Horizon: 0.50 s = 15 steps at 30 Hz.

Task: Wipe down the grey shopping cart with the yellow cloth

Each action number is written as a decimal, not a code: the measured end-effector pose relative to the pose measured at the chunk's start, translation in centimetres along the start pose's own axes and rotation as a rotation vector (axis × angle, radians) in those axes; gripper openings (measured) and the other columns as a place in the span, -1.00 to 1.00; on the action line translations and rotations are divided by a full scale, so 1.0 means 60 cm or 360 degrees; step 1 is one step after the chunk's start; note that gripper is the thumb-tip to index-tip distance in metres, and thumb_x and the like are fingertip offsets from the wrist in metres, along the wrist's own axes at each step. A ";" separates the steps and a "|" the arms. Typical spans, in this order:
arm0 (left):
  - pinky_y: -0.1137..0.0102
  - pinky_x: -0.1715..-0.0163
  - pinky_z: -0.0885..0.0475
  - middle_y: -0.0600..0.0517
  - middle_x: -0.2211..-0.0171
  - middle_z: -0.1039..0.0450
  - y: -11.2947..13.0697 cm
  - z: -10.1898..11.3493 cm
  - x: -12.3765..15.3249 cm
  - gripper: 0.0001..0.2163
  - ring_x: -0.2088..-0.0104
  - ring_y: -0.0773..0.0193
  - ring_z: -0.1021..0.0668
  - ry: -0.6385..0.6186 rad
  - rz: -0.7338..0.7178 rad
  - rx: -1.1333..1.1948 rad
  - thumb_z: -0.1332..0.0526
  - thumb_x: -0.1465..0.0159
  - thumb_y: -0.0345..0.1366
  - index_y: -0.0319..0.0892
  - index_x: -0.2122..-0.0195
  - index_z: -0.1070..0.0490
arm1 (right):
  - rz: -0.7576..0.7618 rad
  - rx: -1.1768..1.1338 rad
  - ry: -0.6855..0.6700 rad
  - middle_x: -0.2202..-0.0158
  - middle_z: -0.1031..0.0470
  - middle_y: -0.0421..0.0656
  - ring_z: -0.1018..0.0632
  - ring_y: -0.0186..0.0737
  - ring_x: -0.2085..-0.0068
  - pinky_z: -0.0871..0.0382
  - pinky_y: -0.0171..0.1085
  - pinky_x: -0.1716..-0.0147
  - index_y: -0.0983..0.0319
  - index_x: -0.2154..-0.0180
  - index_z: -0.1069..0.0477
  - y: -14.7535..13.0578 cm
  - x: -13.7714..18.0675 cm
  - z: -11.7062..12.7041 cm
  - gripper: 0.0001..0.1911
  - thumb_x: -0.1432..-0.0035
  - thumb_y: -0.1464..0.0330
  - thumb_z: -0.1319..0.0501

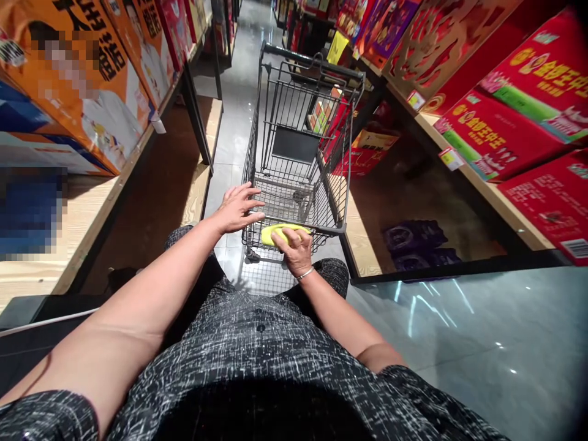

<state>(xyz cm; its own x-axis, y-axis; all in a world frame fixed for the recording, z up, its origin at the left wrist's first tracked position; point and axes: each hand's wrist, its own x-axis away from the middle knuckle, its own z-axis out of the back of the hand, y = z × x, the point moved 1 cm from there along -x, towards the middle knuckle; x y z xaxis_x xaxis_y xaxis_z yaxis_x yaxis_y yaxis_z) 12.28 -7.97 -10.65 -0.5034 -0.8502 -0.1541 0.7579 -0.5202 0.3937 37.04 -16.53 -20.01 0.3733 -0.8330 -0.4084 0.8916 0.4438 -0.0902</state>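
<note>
Evidently the work in hand is wiping the near rim of the wire shopping cart (294, 144). I judge it goes best if the cloth is pressed flat on the top wire and drawn along it in 1 steady pass, while the other hand braces the frame so the wheels do not roll on the glossy floor (459, 343). The right hand (297, 246) is curled down over a yellow cloth (272, 233), fingers closed on it, pinning it to the middle of that near rim. Most of the cloth shows to the left of the knuckles. The left hand (239, 209) lies wide, all 5 fingers spread, palm down on the rim's left corner, grasping nothing. So the cloth sits between the 2 hands, under the right one and just beside the left fingertips, not touching them as far as I can tell. Orange boxes (92, 79) line the shelf on the left, and red boxes (505, 128) fill the shelves on the right.
</note>
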 end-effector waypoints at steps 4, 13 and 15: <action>-0.11 -0.41 0.09 0.02 -0.34 -0.25 -0.007 -0.003 -0.003 -0.62 -0.44 -0.06 -0.09 0.0046 0.0026 -0.0044 -0.21 -0.34 0.10 0.06 -0.06 -0.55 | -0.0030 0.0013 -0.0507 -0.20 -0.43 -0.19 -0.34 -0.07 -0.09 -0.24 -0.10 -0.01 -0.14 -0.12 -0.50 -0.013 0.050 -0.067 -0.59 -0.38 0.41 -0.15; -0.08 -0.41 0.05 0.05 -0.32 -0.29 -0.024 0.005 -0.022 -0.62 -0.43 -0.05 -0.13 0.0013 0.0028 -0.0033 -0.20 -0.33 0.11 0.06 -0.02 -0.58 | -0.0023 -0.0019 -0.0718 -0.18 -0.45 -0.19 -0.37 -0.10 -0.05 -0.21 -0.14 0.04 -0.07 -0.08 -0.53 -0.017 0.063 -0.073 -0.55 -0.32 0.52 -0.15; -0.09 -0.41 0.08 0.05 -0.32 -0.29 -0.028 0.008 -0.026 -0.62 -0.43 -0.05 -0.12 -0.0017 0.0031 -0.0053 -0.18 -0.33 0.11 0.07 0.00 -0.59 | -0.0080 0.0015 -0.0624 -0.23 -0.41 -0.18 -0.33 -0.04 -0.10 -0.23 -0.13 0.05 -0.12 -0.15 -0.48 -0.006 0.049 -0.042 -0.52 -0.33 0.49 -0.15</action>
<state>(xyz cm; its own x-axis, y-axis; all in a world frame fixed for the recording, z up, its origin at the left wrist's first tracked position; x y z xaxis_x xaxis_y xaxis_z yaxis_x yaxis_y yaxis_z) 11.62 -5.73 -10.63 -0.4928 -0.8593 -0.1373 0.7808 -0.5063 0.3661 37.16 -18.28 -23.48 0.3969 -0.9175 -0.0255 0.9129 0.3975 -0.0924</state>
